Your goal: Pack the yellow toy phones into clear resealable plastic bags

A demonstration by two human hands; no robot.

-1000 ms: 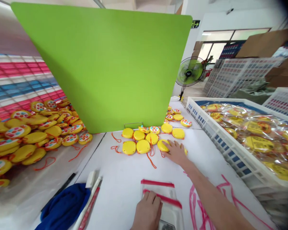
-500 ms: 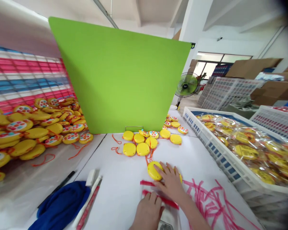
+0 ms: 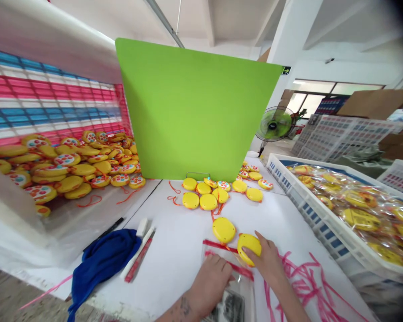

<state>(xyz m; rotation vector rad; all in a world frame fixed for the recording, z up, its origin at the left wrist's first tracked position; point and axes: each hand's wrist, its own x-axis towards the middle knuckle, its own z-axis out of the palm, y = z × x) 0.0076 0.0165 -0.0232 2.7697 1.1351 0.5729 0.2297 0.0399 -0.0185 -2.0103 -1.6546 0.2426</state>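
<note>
My right hand (image 3: 269, 258) grips a round yellow chick-shaped toy (image 3: 247, 247) by its right side, thumb over its face. My left hand (image 3: 212, 278) has its fingers curled on a clear plastic bag (image 3: 248, 290) with a pink-red strip along its mouth. The bag lies flat near the table's front, and a dark printed piece shows under the plastic. Just beyond the bag rests another yellow toy (image 3: 224, 230) with an orange cord. Farther back sits a group of similar toys (image 3: 208, 202), some showing colourful dotted sides.
A green board (image 3: 195, 112) stands at the back. Left are a large pile of toys (image 3: 82, 169), a blue cloth (image 3: 104, 255), a black pen (image 3: 104, 233) and a red stick (image 3: 138, 260). Right are pink strips (image 3: 305, 279) and a white crate (image 3: 308, 223) of bagged toys.
My right hand has closed on the right-hand yellow toy and brought it toward the bag; the other front toy is uncovered. My left hand stays at the bag. The view has turned left.
</note>
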